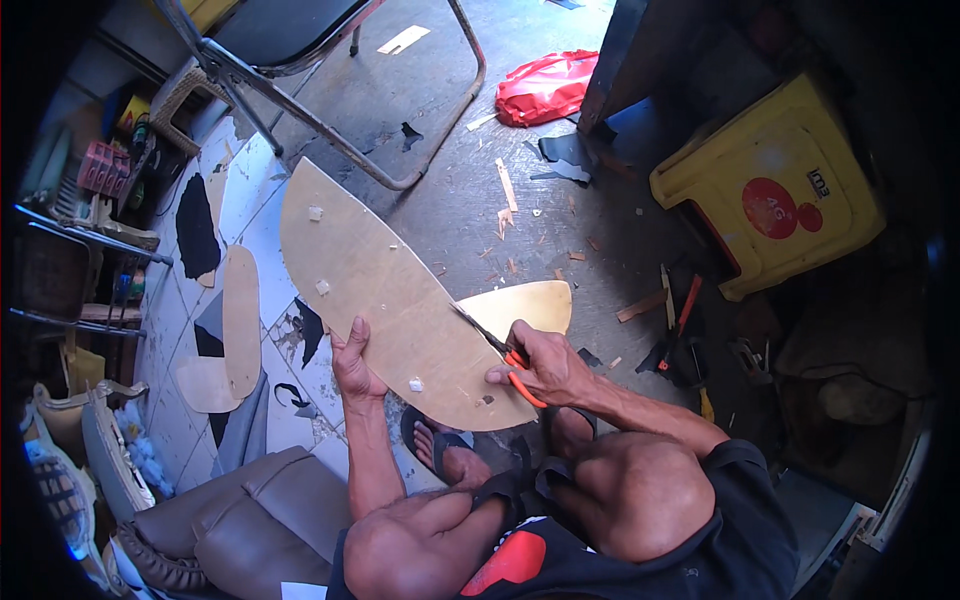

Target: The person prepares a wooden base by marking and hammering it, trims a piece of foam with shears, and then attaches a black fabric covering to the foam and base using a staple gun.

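Observation:
A large beige board [370, 290] with one long straight edge and a curved edge, dotted with small pale patches, is held up in front of me. My left hand [356, 365] grips it along its lower-left curve, thumb on the face. My right hand [535, 365] is closed on orange-handled scissors [525, 385], whose dark blades lie at the board's upper-right edge. A lighter beige piece [530, 300] extends behind the blades; whether it is joined to the board I cannot tell. My sandalled feet and bare knees are below.
A metal folding chair [420, 180] stands ahead, near a red plastic bundle [545, 90]. A yellow stool [760, 160] is at right above loose tools [680, 320]. Cut offcuts [240, 320] lie on white tiles at left, and a brown padded cushion [250, 530] is at lower left.

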Available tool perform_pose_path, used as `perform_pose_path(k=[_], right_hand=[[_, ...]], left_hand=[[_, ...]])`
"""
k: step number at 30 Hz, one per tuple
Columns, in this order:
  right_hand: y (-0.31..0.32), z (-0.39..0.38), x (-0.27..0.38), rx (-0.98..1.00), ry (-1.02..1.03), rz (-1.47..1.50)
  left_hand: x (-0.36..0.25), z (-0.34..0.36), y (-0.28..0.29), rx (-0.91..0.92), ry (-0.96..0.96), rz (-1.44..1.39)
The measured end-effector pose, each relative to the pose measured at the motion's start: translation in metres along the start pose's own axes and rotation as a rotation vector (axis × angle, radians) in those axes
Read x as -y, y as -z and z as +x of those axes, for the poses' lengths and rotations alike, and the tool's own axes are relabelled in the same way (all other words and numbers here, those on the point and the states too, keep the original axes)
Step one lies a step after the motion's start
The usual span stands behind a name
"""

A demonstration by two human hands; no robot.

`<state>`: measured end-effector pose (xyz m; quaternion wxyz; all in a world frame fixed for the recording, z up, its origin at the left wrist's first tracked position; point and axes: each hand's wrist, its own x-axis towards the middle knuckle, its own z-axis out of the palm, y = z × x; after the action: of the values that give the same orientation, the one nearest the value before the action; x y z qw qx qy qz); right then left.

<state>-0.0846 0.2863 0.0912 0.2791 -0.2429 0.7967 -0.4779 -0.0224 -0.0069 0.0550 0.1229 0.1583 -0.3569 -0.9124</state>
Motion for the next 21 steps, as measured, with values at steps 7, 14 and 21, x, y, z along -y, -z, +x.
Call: perform_pose_path(k=[7, 14, 21], right_hand=[[-0.006, -0.003, 0.007, -0.004, -0.047, -0.037], [-0.004, 0.000, 0.008, 0.005, -0.060, -0.051], [-0.007, -0.002, 0.012, 0.018, -0.086, -0.014]], left_hand=[[0.002, -0.007, -0.007, 0.011, -0.017, 0.066], [0.005, -0.013, -0.007, 0.012, -0.005, 0.129], [0.009, -0.017, -0.012, 0.043, 0.029, 0.116]])
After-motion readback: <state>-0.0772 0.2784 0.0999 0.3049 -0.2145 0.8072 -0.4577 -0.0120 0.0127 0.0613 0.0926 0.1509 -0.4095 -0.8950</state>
